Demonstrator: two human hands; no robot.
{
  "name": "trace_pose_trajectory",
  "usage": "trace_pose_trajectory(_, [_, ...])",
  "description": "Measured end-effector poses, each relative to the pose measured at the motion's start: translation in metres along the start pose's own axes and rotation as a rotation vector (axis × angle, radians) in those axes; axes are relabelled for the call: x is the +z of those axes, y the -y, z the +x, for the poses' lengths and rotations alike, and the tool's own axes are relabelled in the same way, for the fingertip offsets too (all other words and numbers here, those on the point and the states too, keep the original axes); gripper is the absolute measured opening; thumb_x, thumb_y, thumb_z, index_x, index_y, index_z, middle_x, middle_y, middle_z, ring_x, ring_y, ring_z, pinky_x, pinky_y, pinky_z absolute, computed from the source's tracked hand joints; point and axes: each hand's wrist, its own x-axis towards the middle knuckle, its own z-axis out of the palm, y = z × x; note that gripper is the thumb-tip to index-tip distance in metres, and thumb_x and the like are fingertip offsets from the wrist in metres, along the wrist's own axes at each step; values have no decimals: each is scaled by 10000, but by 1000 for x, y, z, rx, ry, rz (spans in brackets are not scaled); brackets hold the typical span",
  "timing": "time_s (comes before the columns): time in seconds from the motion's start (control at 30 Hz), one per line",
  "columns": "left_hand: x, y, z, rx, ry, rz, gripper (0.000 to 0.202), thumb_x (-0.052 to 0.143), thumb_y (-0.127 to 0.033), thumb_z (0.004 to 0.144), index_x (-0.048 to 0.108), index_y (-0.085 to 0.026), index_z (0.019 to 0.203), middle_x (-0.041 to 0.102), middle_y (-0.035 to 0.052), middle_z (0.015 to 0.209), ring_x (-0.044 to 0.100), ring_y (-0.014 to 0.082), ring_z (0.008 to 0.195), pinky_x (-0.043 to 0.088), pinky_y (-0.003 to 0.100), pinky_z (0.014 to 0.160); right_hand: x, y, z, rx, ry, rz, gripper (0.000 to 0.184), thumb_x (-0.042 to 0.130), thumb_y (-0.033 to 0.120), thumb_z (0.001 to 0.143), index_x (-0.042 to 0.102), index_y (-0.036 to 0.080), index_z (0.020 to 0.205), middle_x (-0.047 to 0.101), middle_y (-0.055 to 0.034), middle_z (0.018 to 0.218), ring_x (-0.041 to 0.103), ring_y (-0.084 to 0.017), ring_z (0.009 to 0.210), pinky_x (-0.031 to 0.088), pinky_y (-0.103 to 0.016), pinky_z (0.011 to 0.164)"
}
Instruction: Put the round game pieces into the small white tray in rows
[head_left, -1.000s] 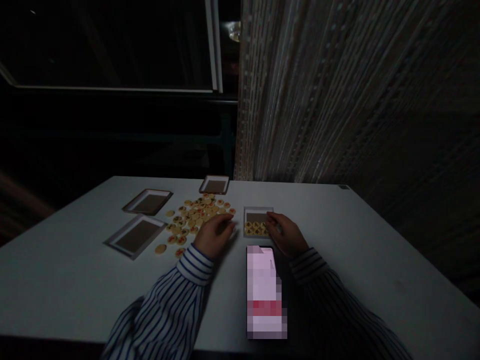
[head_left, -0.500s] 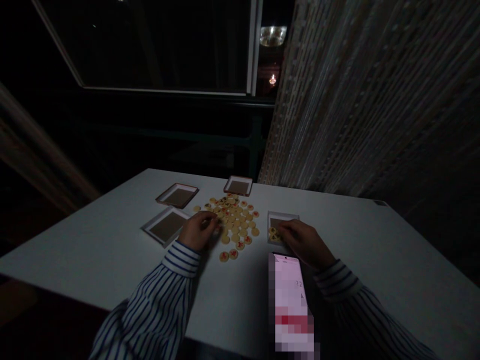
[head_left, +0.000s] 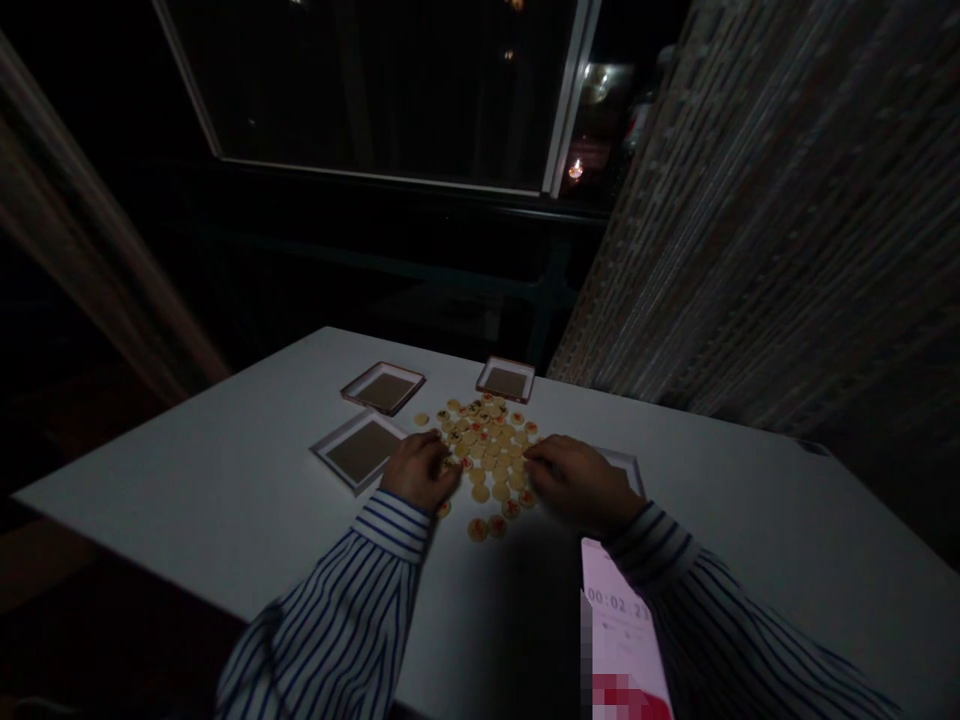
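Note:
Round wooden xiangqi pieces (head_left: 501, 462) lie in a loose pile on the white table, some showing red or black characters, many blank. My left hand (head_left: 420, 474) is at the pile's left edge, its thumb and fingers curled in among the pieces; what they grip is too dark to make out. On the opposite side, my right hand (head_left: 581, 483) reaches in with bunched fingertips at the pile's right edge. Those fingertips hide whatever may be between them. Behind this hand, a shallow tray (head_left: 634, 470) is mostly covered.
Three more shallow trays stand around: a grey-rimmed tray (head_left: 330, 462) by my left hand, a brown-rimmed tray (head_left: 352, 398) behind it, and another tray (head_left: 531, 388) at the back. A phone with a timer (head_left: 619, 640) lies below my right forearm. Bead curtains (head_left: 675, 250) hang beyond the table.
My right hand has moved left from the right tray to the pile. My left hand stays by the pile's left side, now closer among pieces. The view has shifted left.

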Motion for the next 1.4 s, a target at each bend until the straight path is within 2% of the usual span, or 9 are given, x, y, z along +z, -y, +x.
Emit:
trace_pose_trajectory(0.17, [0, -8, -1, -38, 37, 104, 346, 564, -396, 671, 661, -153, 897, 589, 129, 1116, 523, 277, 1028, 418, 423, 906, 8, 6, 10, -29, 35, 12, 256, 424, 285, 844, 620, 167, 959, 632, -58, 929, 555, -156, 865, 394, -278, 785])
trace_pose_trajectory(0.37, [3, -11, -1, -50, 63, 171, 316, 556, -354, 668, 668, -143, 875, 577, 139, 1134, 510, 286, 1032, 416, 406, 902, 11, 6, 14, -61, 57, -5, 242, 423, 264, 842, 622, 165, 938, 631, -59, 895, 552, -155, 824, 394, -276, 744])
trace_pose_trajectory(0.53, [7, -9, -1, -52, 47, 176, 284, 552, -294, 641, 670, -157, 859, 585, 127, 1115, 510, 282, 1023, 418, 400, 893, 14, 7, 15, -99, 46, -10, 229, 425, 252, 839, 622, 159, 911, 633, -60, 873, 548, -147, 800, 392, -268, 729])
trace_pose_trajectory(0.77, [6, -7, -1, -22, 87, 154, 319, 541, -322, 646, 670, -163, 891, 577, 126, 1109, 501, 281, 1038, 403, 396, 906, 22, 4, 15, -126, 4, 12, 220, 431, 233, 831, 620, 156, 913, 636, -54, 876, 552, -147, 817, 391, -265, 752])
trace_pose_trajectory(0.97, [8, -4, -2, -23, 92, 175, 308, 546, -333, 650, 677, -173, 879, 571, 125, 1115, 507, 283, 1032, 412, 404, 897, 21, 5, 15, -115, 17, 11, 218, 432, 225, 827, 622, 154, 908, 638, -60, 872, 559, -147, 813, 399, -264, 746])
trace_pose_trajectory(1.1, [7, -5, -3, -11, 67, 150, 286, 556, -320, 648, 680, -174, 860, 582, 120, 1087, 515, 278, 1023, 423, 392, 888, 21, 5, 15, -117, 10, 5, 226, 423, 228, 833, 624, 159, 911, 642, -61, 873, 563, -148, 813, 405, -266, 747])
trace_pose_trajectory(1.4, [0, -7, 1, 8, -101, 30, 284, 543, -320, 696, 627, -161, 915, 629, 91, 1008, 550, 241, 965, 435, 376, 869, 22, 1, 13, -114, 1, 20, 218, 436, 238, 829, 621, 162, 915, 634, -58, 873, 559, -147, 816, 411, -267, 749])
